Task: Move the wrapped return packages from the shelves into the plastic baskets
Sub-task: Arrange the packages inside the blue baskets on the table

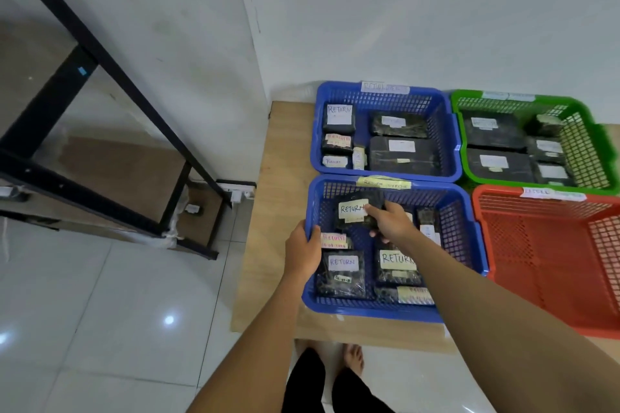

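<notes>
Right hand (391,220) fingers gripping "RETURN"-labelled package (357,209), left hand (303,246) fingers curled over near blue basket (385,310) rim

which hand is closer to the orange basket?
Right. The right hand is inside the near blue basket, holding a wrapped package, next to the orange basket. The left hand grips that blue basket's far-side rim.

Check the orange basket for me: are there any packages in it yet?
No, the orange basket shows only its bare mesh floor, while both blue baskets and the green one hold wrapped packages.
</notes>
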Demonstrator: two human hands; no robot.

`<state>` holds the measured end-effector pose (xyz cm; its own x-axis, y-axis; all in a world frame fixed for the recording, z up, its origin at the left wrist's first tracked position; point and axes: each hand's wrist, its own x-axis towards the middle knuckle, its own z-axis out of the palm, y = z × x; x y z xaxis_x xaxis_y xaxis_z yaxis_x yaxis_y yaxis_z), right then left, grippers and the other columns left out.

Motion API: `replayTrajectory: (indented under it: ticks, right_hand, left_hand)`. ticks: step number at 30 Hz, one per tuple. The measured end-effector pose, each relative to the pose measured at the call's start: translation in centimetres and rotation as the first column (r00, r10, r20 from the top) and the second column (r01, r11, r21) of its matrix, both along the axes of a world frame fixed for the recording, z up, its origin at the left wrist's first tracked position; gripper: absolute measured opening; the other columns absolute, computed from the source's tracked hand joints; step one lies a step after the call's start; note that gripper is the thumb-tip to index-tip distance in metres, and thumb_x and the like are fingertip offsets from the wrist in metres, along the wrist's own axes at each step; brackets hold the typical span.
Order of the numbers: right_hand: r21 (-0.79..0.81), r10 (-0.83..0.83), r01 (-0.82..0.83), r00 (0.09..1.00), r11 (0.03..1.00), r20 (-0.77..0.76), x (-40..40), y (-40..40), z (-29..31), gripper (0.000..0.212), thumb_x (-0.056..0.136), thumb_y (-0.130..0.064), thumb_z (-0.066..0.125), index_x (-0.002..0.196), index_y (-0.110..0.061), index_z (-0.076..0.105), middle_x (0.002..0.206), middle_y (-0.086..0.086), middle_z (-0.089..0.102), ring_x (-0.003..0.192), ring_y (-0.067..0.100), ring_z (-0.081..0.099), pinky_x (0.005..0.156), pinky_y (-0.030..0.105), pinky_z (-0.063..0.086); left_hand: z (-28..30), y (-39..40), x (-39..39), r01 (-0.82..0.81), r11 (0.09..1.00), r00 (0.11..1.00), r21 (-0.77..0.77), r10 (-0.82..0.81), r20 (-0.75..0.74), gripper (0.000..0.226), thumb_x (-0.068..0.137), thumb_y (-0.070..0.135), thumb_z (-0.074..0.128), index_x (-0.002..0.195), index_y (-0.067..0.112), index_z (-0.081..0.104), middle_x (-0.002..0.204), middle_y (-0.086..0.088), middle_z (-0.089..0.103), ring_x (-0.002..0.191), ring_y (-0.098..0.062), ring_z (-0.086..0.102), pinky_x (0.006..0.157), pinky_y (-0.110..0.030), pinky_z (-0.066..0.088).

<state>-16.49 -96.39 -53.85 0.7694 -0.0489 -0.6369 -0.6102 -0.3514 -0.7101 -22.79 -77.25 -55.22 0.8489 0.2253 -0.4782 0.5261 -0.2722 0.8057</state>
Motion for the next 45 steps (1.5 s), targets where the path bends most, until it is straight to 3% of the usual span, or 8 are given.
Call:
replayTrajectory:
  ticks: [7, 14, 25, 29, 32, 38, 40, 45]
  right_hand:
    - [-0.230, 0.018, -0.018, 1.000, 0.973, -0.004, 0.4, 1.7, -1.7, 0.037, 0.091, -0.045, 0.074, 0.087, -0.008, 0.074, 0.074, 0.008, 0.068, 0.063, 0.023, 0.059, 0.057, 0.032, 0.043]
    - [-0.468, -0.033, 0.038, 0.999, 0.883, 0.020, 0.1, 1.9, -1.8, 0.047, 0.078, -0.052, 0.085, 0.080, -0.011, 0.062, 0.071, 0.003, 0.064, 0.060, 0.020, 0.059, 0.060, 0.036, 0.051]
    - [-0.526, -0.062, 0.094, 0.995, 0.846, 0.077, -0.6, 2.8, -2.5, 0.056, 0.076, -0.053, 0.086, 0.114, -0.015, 0.072, 0.099, 0.001, 0.075, 0.090, 0.022, 0.070, 0.076, 0.037, 0.057]
    - [-0.527, -0.031, 0.069, 0.996, 0.847, 0.081, -0.4, 1.9, -2.2, 0.056, 0.079, -0.057, 0.082, 0.114, -0.015, 0.072, 0.094, -0.002, 0.072, 0.086, 0.021, 0.067, 0.077, 0.039, 0.059]
    - [-0.528, 0.031, 0.024, 0.995, 0.849, 0.095, -0.6, 0.7, -1.1, 0.057, 0.088, -0.059, 0.071, 0.123, -0.015, 0.069, 0.105, 0.001, 0.073, 0.093, 0.024, 0.066, 0.083, 0.042, 0.059]
    - [-0.703, 0.439, -0.291, 0.898, 0.649, 0.033, -2.3, -3.0, 2.0, 0.069, 0.095, -0.064, 0.055, 0.146, -0.018, 0.052, 0.149, 0.009, 0.054, 0.143, 0.033, 0.041, 0.115, 0.053, 0.035]
    - [-0.744, 0.487, -0.293, 0.872, 0.601, 0.050, -3.3, -3.9, 3.4, 0.076, 0.096, -0.066, 0.051, 0.154, -0.018, 0.041, 0.158, 0.008, 0.043, 0.152, 0.031, 0.026, 0.120, 0.054, 0.026]
    - [-0.832, 0.576, -0.246, 0.811, 0.497, 0.105, -6.6, -5.2, 7.2, 0.085, 0.097, -0.071, 0.041, 0.163, -0.023, 0.019, 0.169, 0.002, 0.024, 0.159, 0.027, 0.007, 0.127, 0.052, 0.009]
  left_hand:
    - [-0.5, 0.1, 0.0, -0.019, 1.000, 1.000, -0.025, 0.019, 0.015, 0.020, 0.106, 0.024, 0.047, 0.102, 0.014, 0.064, 0.085, -0.003, 0.066, 0.075, -0.018, 0.061, 0.066, -0.030, 0.047]
    - [-0.4, 0.1, 0.0, -0.012, 0.999, 0.999, -0.037, 0.014, 0.030, 0.021, 0.107, 0.024, 0.046, 0.106, 0.015, 0.064, 0.085, 0.002, 0.065, 0.075, -0.013, 0.060, 0.061, -0.018, 0.044]
    - [-1.6, 0.1, 0.1, -0.009, 0.998, 0.999, -0.055, 0.012, 0.044, 0.020, 0.107, 0.024, 0.046, 0.107, 0.013, 0.063, 0.088, -0.007, 0.067, 0.071, -0.014, 0.060, 0.062, -0.027, 0.048]
    - [-1.3, 0.7, 0.2, 0.053, 0.996, 0.998, -0.078, -0.051, 0.028, 0.017, 0.104, 0.025, 0.052, 0.112, 0.014, 0.063, 0.089, 0.004, 0.066, 0.077, -0.006, 0.060, 0.061, -0.014, 0.043]
    - [-0.3, 1.4, 0.5, 0.086, 0.993, 0.995, -0.075, -0.082, 0.056, 0.020, 0.102, 0.026, 0.055, 0.120, 0.018, 0.061, 0.096, 0.010, 0.067, 0.086, -0.002, 0.062, 0.070, -0.019, 0.047]
    - [1.7, 2.8, 1.6, 0.289, 0.939, 0.936, 0.186, -0.317, 0.149, 0.051, 0.095, 0.045, 0.054, 0.141, 0.024, 0.047, 0.132, 0.007, 0.060, 0.122, -0.013, 0.057, 0.105, -0.042, 0.050]
    - [2.4, 3.0, 1.7, 0.331, 0.880, 0.903, 0.340, -0.400, 0.155, 0.073, 0.090, 0.059, 0.049, 0.152, 0.024, 0.035, 0.150, 0.003, 0.047, 0.139, -0.018, 0.044, 0.113, -0.045, 0.042]
    - [6.4, 2.3, -0.5, 0.417, 0.670, 0.773, 0.614, -0.617, 0.148, 0.076, 0.099, 0.048, 0.056, 0.159, 0.014, 0.025, 0.167, -0.004, 0.022, 0.155, -0.024, 0.016, 0.126, -0.042, 0.017]
